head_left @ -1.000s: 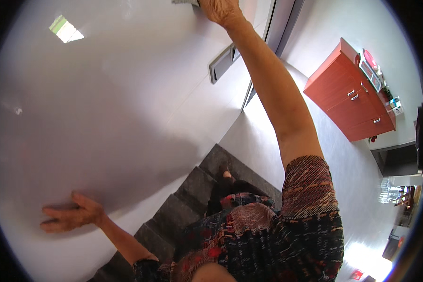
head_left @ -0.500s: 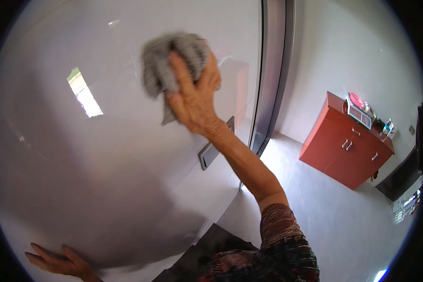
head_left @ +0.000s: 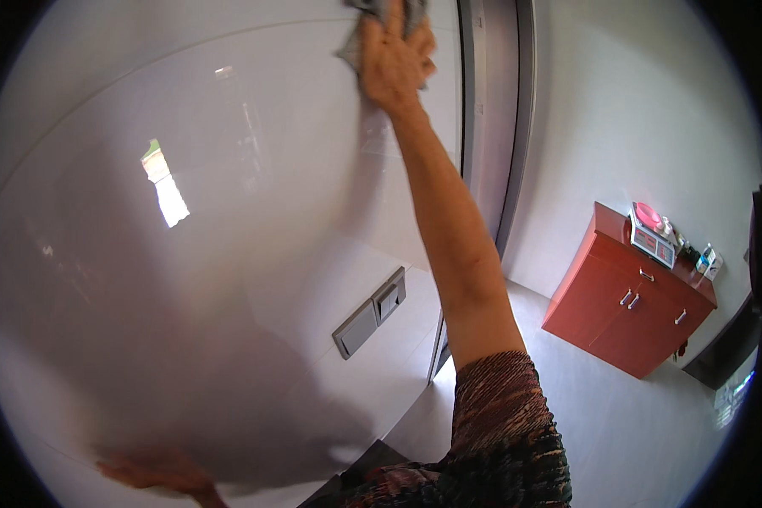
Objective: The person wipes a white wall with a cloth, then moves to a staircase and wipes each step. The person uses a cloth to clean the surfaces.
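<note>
High on the glossy pale wall (head_left: 254,186), my right hand (head_left: 394,68) presses a grey cloth (head_left: 351,49) against the surface. Its fingers lie over the bunched fabric, and the upper part of the cloth runs out of the picture's top edge. The right arm is stretched almost straight, in a dark patterned short sleeve. Low on the left, my left hand (head_left: 157,470) is at the wall with its fingers stretched out, somewhat blurred, holding nothing visible. A grey double switch plate (head_left: 370,313) is set in the wall below the right hand, left of the forearm.
A dark metal door frame (head_left: 510,127) stands just right of the wall. Beyond it, a red-brown cabinet (head_left: 610,296) carries a scale (head_left: 652,245), a pink item (head_left: 648,214) and small bottles. Grey floor (head_left: 601,423) stretches below. Bright window light reflects on the wall.
My right hand has moved the cloth up and to the right, the arm straightening. The switch plate, partly covered before, now shows whole. The left hand appears farther right, and the view has shifted.
</note>
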Action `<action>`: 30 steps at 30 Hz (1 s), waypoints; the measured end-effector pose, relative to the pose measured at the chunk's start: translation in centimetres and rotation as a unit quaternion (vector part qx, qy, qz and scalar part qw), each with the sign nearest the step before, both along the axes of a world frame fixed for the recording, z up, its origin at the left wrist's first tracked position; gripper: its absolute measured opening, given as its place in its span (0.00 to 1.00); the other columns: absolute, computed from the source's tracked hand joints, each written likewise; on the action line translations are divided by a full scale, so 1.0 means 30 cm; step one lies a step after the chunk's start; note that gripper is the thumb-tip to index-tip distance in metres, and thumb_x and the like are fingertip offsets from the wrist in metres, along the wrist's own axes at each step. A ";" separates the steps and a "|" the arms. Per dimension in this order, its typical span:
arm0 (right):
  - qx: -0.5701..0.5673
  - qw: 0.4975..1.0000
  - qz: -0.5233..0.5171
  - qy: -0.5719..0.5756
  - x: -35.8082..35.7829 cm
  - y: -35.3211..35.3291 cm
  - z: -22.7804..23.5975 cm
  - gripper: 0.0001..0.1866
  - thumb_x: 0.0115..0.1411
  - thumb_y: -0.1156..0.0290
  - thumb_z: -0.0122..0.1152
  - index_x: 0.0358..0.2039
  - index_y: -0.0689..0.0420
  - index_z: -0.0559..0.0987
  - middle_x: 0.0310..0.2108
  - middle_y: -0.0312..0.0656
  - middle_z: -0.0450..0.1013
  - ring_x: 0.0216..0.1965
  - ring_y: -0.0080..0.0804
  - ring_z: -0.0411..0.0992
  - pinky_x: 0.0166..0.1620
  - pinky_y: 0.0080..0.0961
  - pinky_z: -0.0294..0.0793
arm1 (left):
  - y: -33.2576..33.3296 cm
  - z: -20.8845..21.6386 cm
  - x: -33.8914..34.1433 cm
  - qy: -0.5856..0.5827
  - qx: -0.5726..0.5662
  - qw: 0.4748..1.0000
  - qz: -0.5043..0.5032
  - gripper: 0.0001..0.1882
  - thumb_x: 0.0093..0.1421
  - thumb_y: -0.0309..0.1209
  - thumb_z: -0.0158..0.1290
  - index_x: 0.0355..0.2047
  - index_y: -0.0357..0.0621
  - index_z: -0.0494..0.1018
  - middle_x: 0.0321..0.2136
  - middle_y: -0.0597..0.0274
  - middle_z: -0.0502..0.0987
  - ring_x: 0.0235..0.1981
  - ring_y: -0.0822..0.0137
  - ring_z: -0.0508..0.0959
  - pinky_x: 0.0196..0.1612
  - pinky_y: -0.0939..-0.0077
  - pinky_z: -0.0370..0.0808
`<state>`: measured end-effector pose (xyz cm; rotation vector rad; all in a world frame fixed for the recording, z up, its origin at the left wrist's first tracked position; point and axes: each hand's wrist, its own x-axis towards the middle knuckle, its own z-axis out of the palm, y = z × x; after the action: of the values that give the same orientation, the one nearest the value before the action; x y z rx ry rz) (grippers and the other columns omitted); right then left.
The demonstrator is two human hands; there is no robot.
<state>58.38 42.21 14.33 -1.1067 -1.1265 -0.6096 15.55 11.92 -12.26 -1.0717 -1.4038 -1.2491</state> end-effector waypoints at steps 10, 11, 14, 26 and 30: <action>-0.165 0.958 0.023 0.232 0.292 0.084 -0.566 0.32 0.65 0.44 0.29 0.67 0.36 0.47 0.67 0.51 0.38 0.67 0.50 0.36 0.61 0.56 0.36 | 0.245 -0.107 0.524 0.091 -0.216 0.969 -0.080 0.42 0.54 0.49 0.52 0.65 0.47 0.50 0.64 0.31 0.33 0.64 0.30 0.32 0.57 0.28 0.36; -0.165 0.959 0.012 0.231 0.307 0.077 -0.628 0.32 0.64 0.43 0.29 0.67 0.35 0.46 0.67 0.52 0.37 0.67 0.51 0.36 0.61 0.56 0.36 | 0.274 -0.105 0.545 0.096 -0.206 0.972 -0.055 0.42 0.53 0.48 0.53 0.64 0.47 0.51 0.64 0.29 0.33 0.64 0.29 0.31 0.56 0.26 0.36; -0.220 0.936 0.021 0.274 0.291 0.074 -0.887 0.32 0.64 0.42 0.30 0.67 0.34 0.45 0.67 0.54 0.37 0.67 0.52 0.36 0.62 0.56 0.35 | 0.323 -0.105 0.557 0.120 -0.161 0.980 0.004 0.39 0.54 0.49 0.53 0.62 0.47 0.56 0.64 0.28 0.32 0.64 0.29 0.31 0.56 0.26 0.33; -0.217 0.929 0.093 0.284 0.038 -0.087 -0.859 0.34 0.63 0.55 0.41 0.67 0.48 0.48 0.62 0.71 0.39 0.61 0.66 0.45 0.62 0.55 0.45 | 0.345 -0.103 0.580 0.128 -0.128 0.983 0.043 0.39 0.55 0.53 0.51 0.63 0.49 0.55 0.65 0.34 0.35 0.65 0.33 0.34 0.58 0.29 0.35; -0.114 0.983 0.123 0.077 -0.079 -0.192 -0.789 0.37 0.58 0.66 0.53 0.66 0.51 0.52 0.62 0.71 0.38 0.62 0.69 0.43 0.61 0.57 0.44 | 0.360 -0.120 0.573 0.114 -0.129 0.984 0.042 0.39 0.53 0.54 0.51 0.62 0.52 0.57 0.64 0.31 0.35 0.65 0.31 0.34 0.56 0.26 0.37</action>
<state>56.02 36.44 -9.33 -1.1653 -1.1956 -0.2020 32.75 22.73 -15.88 -1.2740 -1.4426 -0.8686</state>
